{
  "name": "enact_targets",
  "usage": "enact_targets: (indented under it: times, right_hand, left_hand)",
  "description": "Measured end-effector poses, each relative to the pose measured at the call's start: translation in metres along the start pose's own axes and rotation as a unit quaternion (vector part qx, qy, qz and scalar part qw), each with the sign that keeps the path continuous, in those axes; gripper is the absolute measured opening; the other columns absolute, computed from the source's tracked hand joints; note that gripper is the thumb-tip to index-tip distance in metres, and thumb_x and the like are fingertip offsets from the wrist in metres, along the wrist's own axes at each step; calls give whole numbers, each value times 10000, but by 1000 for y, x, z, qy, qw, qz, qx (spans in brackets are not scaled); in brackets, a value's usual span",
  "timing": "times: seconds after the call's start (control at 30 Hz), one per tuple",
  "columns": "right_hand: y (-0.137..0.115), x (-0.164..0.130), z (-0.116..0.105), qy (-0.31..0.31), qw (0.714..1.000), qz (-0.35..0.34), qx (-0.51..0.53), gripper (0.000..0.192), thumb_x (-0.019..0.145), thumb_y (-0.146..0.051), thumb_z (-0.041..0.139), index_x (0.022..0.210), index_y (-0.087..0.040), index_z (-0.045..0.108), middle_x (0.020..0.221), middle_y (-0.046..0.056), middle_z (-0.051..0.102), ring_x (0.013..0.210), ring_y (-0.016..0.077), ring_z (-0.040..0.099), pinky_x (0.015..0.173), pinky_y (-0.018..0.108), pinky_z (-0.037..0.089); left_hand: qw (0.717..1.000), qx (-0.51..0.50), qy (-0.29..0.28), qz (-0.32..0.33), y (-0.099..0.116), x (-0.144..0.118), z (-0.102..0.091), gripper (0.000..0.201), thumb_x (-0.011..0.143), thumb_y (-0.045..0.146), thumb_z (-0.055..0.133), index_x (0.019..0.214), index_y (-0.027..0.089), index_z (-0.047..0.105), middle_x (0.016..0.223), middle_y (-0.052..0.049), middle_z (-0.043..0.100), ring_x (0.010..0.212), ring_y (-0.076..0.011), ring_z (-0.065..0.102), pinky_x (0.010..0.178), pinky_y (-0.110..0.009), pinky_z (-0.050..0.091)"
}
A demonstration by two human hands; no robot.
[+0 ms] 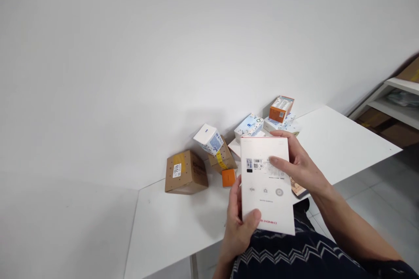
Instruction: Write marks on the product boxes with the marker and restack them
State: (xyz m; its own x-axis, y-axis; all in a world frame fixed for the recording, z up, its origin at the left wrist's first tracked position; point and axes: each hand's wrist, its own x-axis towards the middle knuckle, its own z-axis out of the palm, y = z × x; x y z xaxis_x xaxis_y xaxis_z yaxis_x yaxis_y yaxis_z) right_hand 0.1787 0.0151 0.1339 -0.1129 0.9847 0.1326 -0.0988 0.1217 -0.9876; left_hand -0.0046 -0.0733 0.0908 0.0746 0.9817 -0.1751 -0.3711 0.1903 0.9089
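Observation:
A flat white box (266, 207) with printed labels, small icons and red lettering is held up above the table's front edge. My left hand (240, 229) grips its lower left corner, thumb on the printed face and fingers behind. On the upper right side, my right hand (299, 165) is closed round the edge, its thumb lying on the label area. The fingers behind the box are mostly hidden. Just left of it, a small orange box (228, 178) lies on the table. Part of a brown-and-dark flat item (298, 188) shows below my right wrist.
On the white table (163, 231) stand a cardboard box (185, 173), a taped carton (224, 155) with a white box (209, 138) on it, a patterned box (249, 125), and an orange-and-white box (281, 108) on another box. A wall rises behind; a shelf (397, 104) stands right.

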Motion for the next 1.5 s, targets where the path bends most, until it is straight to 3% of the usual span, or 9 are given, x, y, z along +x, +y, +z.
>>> enact_targets:
  times: [0.23, 0.4, 0.6, 0.9, 1.17, 1.3, 1.4, 1.47, 1.5]
  right_hand:
    - [0, 1, 1, 7, 1000, 12, 2, 473, 807, -340, 672, 1212, -314, 430, 897, -11, 584, 739, 152, 565, 555, 246, 487]
    - [2, 2, 5, -11, 1000, 27, 4, 488, 802, -353, 673, 1225, -312, 433, 935, -1, 589, 768, 161, 580, 569, 254, 497]
    - [6, 4, 10, -30, 998, 43, -25, 562, 810, -350, 662, 1316, -308, 422, 1044, 24, 584, 833, 172, 588, 633, 279, 518]
    - [10, 11, 9, -61, 997, 48, 4, 663, 841, -339, 638, 1423, -320, 321, 1071, 33, 599, 855, 175, 612, 646, 283, 541]
    - [15, 17, 9, -78, 996, 49, 20, 730, 839, -378, 643, 1461, -342, 263, 1224, 68, 576, 966, 199, 619, 737, 327, 551]
    - [47, 36, 0, -34, 998, 26, 56, 593, 910, -489, 482, 1447, -355, 268, 1365, 71, 484, 1021, 178, 608, 835, 356, 523]
    - [94, 51, -15, 38, 991, 62, -113, 476, 951, -502, 339, 1330, -224, 417, 1174, 88, 594, 934, 180, 627, 815, 360, 512]
    - [129, 51, -22, -39, 918, 152, -363, 426, 975, -438, 263, 1233, -187, 490, 1092, 91, 632, 909, 183, 628, 801, 340, 499]
    - [146, 47, -25, -62, 894, 180, -406, 362, 952, -400, 356, 1163, -172, 543, 1045, 105, 653, 900, 202, 630, 802, 347, 488]
  left_hand:
    - [1000, 3, 2, -5, -2, -1, 0, 851, 727, 413, 732, 1452, 273, 308, 1482, -109, 420, 1315, -338, 433, 1022, -429, 433]
    - [998, -56, -20, -28, 4, 8, 1, 977, 663, 380, 785, 1471, 278, 245, 1361, -133, 545, 1175, -351, 563, 919, -440, 495]
    - [996, -50, -22, -76, 4, 19, -1, 817, 685, 339, 786, 1392, 210, 397, 1176, -136, 669, 1073, -334, 629, 891, -446, 511]
    - [994, -71, -34, -73, 3, 23, -2, 788, 711, 295, 775, 1383, 220, 371, 1221, -143, 646, 1092, -332, 625, 892, -447, 511]
    - [993, -90, -2, -70, -2, 26, -1, 732, 683, 268, 786, 1330, 227, 446, 1177, -122, 670, 1047, -312, 645, 865, -424, 519]
    - [992, -106, 39, -55, -8, 30, -2, 651, 670, 260, 777, 1261, 225, 507, 1157, -103, 680, 1026, -299, 654, 859, -417, 521]
    - [989, -110, 91, -48, -11, 34, -3, 653, 646, 249, 771, 1248, 238, 519, 1159, -87, 683, 1007, -285, 663, 857, -405, 524]
    - [986, -114, 117, -38, -13, 37, -4, 687, 630, 237, 769, 1264, 248, 505, 1166, -79, 683, 999, -271, 666, 860, -389, 524]
    - [984, -117, 126, -33, -14, 39, -5, 700, 626, 234, 769, 1271, 252, 497, 1163, -75, 685, 993, -263, 668, 859, -380, 524]
